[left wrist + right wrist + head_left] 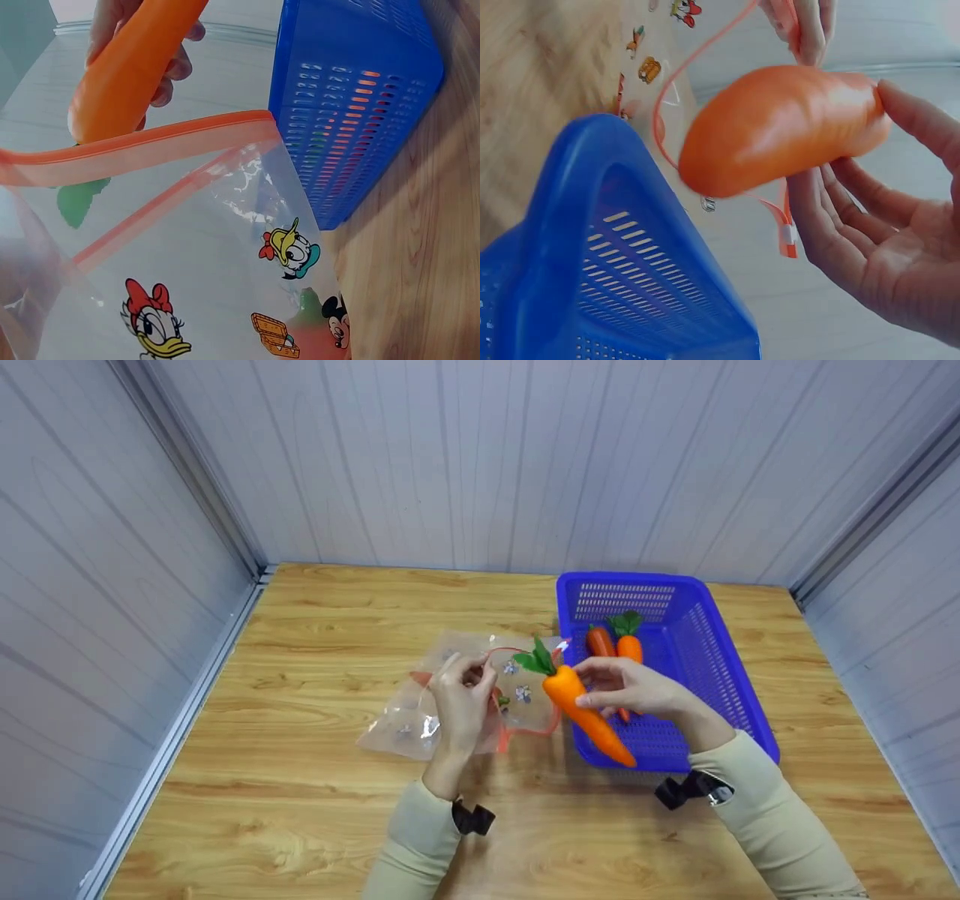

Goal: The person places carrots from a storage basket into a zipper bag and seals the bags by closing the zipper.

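My right hand (pixel 637 686) pinches an orange carrot (pixel 589 716) between thumb and fingers, its leafy top toward the bag and its tip pointing down and right. My left hand (pixel 461 697) grips the edge of a clear zip bag (pixel 225 300) printed with cartoon figures. The bag's orange zip strip (pixel 150 150) is spread apart at the mouth. In the left wrist view, the carrot's green leaves (pixel 79 199) show through the clear plastic, below the strip. A reddish item with a green top (pixel 307 322) lies inside the bag, partly covered by the prints.
A blue slotted basket (pixel 630 577) stands to the right, beside the bag. In it lie another orange carrot (pixel 630 648) and a reddish-brown vegetable (pixel 600 642), partly hidden by my right hand. Panelled walls (pixel 480 465) enclose the wooden table (pixel 300 660).
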### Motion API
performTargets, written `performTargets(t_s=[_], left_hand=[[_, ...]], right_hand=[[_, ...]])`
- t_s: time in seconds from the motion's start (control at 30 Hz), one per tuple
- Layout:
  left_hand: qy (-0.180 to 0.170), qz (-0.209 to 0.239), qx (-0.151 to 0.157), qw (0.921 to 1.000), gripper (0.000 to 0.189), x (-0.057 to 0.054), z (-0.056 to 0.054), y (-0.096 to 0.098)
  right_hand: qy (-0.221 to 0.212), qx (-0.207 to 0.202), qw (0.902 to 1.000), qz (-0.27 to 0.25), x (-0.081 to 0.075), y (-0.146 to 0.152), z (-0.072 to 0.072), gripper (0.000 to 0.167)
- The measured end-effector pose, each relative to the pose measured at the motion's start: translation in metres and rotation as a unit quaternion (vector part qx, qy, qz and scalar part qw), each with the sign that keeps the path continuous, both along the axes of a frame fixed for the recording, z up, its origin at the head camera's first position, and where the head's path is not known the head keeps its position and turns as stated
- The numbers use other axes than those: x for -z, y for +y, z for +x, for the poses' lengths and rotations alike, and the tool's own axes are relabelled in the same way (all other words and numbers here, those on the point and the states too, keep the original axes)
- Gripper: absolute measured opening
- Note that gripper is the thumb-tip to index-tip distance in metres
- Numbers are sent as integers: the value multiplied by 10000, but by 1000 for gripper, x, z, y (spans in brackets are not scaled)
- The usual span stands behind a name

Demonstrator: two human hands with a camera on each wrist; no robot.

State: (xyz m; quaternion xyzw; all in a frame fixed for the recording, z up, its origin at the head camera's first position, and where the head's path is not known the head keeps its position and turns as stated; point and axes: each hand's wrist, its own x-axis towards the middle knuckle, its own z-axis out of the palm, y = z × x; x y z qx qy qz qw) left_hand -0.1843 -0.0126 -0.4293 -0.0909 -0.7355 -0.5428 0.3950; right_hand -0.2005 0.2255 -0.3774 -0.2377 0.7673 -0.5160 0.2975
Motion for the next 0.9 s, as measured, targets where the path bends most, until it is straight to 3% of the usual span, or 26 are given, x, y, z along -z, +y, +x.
performTargets(t_s=[0.13, 0.37, 0.63, 0.9], left_hand=[[53, -15, 1, 10000, 12, -1, 0, 1], [19, -78, -13, 10000, 11, -1, 2, 2], [54, -69, 87, 9999, 8, -3, 4, 3], [-1, -54, 150, 9999, 8, -3, 4, 4]], right_hand=[[-61, -292, 9994, 194, 3, -4, 2, 40], [-11, -277, 9975, 645, 7, -13, -2, 46], [721, -353, 9901, 1148, 3, -31, -10, 46], [1604, -564, 9710, 1680, 0, -56, -15, 43]])
